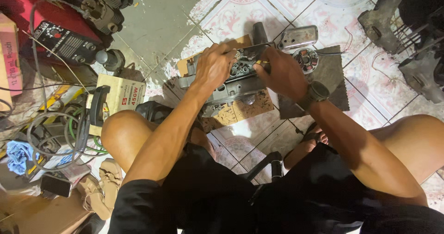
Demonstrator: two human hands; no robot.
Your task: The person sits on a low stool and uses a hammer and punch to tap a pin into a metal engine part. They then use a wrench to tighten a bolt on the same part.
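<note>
A single view is provided, taken from a head-worn camera directed steeply downward over the seated person's lap and knees. The tiled floor (259,12) is seen from close range, with the engine casing (240,79) centred at arm's length.

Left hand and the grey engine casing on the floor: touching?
Touching. The head view shows the left hand laid flat on top of the grey engine casing, fingers curled over its upper edge, no gap visible.

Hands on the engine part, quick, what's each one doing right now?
Left hand: closed over the grey engine casing, gripping its top edge.
Right hand: closed on a small tool; its kind cannot be told.
</note>
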